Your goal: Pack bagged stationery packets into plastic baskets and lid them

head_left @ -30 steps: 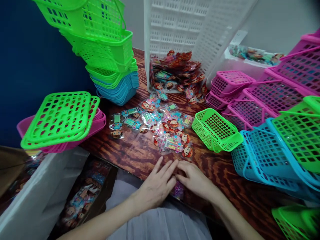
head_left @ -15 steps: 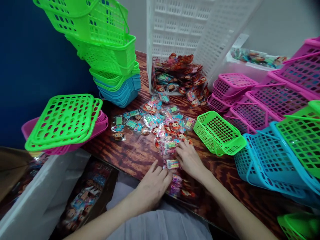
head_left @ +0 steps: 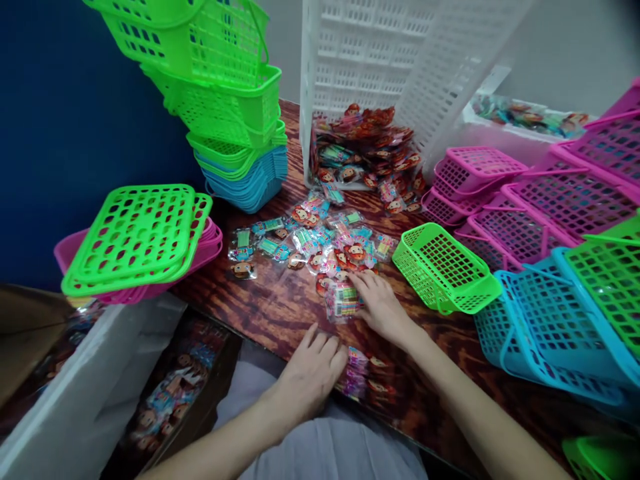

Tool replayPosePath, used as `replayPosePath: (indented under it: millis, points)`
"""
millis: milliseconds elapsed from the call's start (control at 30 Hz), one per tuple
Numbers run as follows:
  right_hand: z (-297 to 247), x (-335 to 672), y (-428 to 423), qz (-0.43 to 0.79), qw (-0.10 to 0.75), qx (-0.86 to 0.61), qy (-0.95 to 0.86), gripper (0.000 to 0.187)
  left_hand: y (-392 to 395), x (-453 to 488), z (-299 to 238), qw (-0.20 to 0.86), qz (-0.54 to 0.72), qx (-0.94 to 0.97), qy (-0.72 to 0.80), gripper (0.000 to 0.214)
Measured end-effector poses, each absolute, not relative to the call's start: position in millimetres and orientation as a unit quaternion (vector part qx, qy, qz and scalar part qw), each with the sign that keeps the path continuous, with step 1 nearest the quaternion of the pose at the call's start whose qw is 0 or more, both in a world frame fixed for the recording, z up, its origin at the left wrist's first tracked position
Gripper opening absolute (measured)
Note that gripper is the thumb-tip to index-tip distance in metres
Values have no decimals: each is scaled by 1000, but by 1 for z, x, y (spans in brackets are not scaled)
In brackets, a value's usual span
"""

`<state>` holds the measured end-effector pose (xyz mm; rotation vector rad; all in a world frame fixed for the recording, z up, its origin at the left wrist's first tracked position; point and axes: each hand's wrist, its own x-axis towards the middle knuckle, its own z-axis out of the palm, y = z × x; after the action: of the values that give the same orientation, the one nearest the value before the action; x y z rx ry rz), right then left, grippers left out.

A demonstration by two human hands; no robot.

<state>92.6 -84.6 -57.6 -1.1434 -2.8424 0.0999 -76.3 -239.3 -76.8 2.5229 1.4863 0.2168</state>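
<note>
My right hand has its fingers closed at the right edge of small printed clear packets, which overlap on the wooden table. My left hand rests at the table's near edge, fingers stretched and lying low, with nothing visible in it. Just right of its fingertips lie purple and red packets, in rows close to the edge. Beyond both hands spreads a loose pile of similar packets with cartoon figures on them.
A tipped white crate spills packets at the back. A green basket stands right of my right hand, before pink baskets and blue baskets. Stacked green baskets rise at back left; green trays lie at left.
The lower packet near my left fingertips has joined the upper one at my right hand, so they now overlap. My left hand has hardly moved. The view has shifted slightly.
</note>
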Motion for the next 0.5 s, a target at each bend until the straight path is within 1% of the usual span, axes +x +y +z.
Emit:
replayPosePath:
  millis: [33, 67, 167, 200, 233, 267, 333, 433, 500]
  points:
    - [-56, 93, -83, 31, 24, -371, -928, 63, -240, -77, -78, 100, 76, 855, 504, 39]
    - [-54, 94, -85, 31, 10, -367, -930, 56, -242, -77, -80, 98, 78, 854, 506, 40]
    - [-45, 101, -106, 31, -13, -365, -930, 23, -244, -77, -83, 96, 85, 850, 511, 41]
    - [-42, 104, -117, 30, -13, -370, -928, 15, -244, -77, -83, 96, 87, 848, 513, 40]
    - [-41, 106, -128, 31, -11, -377, -926, 10, -244, -77, -82, 97, 88, 848, 514, 38]
    - [-40, 108, -138, 39, -11, -382, -923, 10, -243, -77, -82, 100, 88, 848, 513, 36]
    - [-41, 114, -154, 77, -12, -375, -924, 23, -242, -77, -79, 107, 87, 850, 509, 33]
    - [-43, 123, -163, 143, -2, -363, -921, 55, -241, -78, -77, 109, 86, 853, 504, 31]
    - [-44, 130, -162, 170, 13, -365, -915, 71, -242, -79, -76, 107, 88, 853, 503, 31]
